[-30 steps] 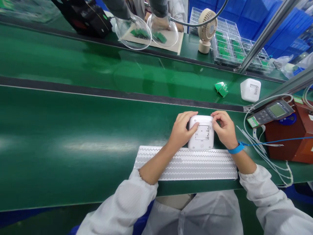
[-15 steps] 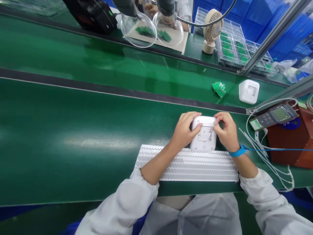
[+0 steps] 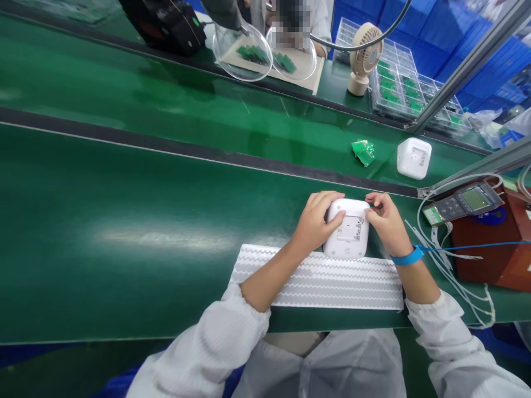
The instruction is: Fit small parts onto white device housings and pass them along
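A white rounded device housing (image 3: 347, 232) lies back-up on the green bench, its far edge past the white ribbed mat (image 3: 319, 279). My left hand (image 3: 314, 221) clasps its left side, fingers curled over the top corner. My right hand (image 3: 388, 224), with a blue wrist strap (image 3: 409, 257), pinches at the housing's upper right edge. A rectangular recess shows in the housing's back between my hands.
A second white housing (image 3: 414, 157) and green circuit boards (image 3: 363, 151) ride the far conveyor belt. A handheld meter (image 3: 464, 202), white cables and a red-brown box (image 3: 493, 249) sit at right. Across the belt stand a small fan (image 3: 364, 52), clear trays and magnifier lenses.
My hands stay on the housing; the right fingers have shifted to its upper right corner. The second housing and green boards have drifted left on the belt.
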A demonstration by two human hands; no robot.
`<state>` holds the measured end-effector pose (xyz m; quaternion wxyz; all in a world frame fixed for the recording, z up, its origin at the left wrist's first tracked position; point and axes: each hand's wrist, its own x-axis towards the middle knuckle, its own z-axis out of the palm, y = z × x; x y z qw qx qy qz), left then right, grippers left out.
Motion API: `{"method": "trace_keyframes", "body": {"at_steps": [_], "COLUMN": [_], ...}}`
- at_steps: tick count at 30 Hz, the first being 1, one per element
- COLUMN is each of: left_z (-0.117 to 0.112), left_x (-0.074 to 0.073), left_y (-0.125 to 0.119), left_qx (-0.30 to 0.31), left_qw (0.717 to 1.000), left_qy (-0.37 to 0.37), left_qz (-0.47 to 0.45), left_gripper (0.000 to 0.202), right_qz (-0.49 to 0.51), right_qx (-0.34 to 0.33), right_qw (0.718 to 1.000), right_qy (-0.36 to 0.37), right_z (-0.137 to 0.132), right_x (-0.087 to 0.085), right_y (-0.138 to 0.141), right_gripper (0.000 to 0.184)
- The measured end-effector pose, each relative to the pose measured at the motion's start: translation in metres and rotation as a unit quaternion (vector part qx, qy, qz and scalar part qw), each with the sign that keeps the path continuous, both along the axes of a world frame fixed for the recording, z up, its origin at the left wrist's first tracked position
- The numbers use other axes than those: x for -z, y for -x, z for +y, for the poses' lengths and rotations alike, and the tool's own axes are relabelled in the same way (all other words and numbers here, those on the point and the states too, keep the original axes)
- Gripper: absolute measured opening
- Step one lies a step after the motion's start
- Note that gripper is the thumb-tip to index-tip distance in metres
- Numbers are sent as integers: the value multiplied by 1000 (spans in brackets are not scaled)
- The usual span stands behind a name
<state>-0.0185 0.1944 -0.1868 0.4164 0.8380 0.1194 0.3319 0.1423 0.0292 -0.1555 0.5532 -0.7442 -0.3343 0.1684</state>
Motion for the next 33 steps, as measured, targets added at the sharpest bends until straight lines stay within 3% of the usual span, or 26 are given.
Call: {"method": "trace_keyframes", "body": {"at_steps": [4,12,22,26,29,33], "left_z": [1,3,10,12,13,14], "left_x": [1,3,4,3,3,4], "left_y": [-1,0,1,2,2,2], "left_qx": [2,6,17,20,21,20], "left_qw": [1000,1000,999,998,997,997], "left_qy": [1,6,0,-10,-18,-13], "left_qz": [7,21,51,66,72,79], "left_gripper": [30,32,31,31,31,30], "right_qz": [133,112,209,142,1,-169], "right_qx": [-48,-31,-73,-66,-65,-117], "right_qw": [990,993,970,982,993,976], "right_qy": [-25,-32,-104,-107,-100,-74], "right_z": [-2,0,-8,-6,-6,-10], "right_x": [4,9,20,26,24,13], "right_y": [-3,6,-13,-9,-4,-9], "right_gripper": [26,27,38,34,26,18]}}
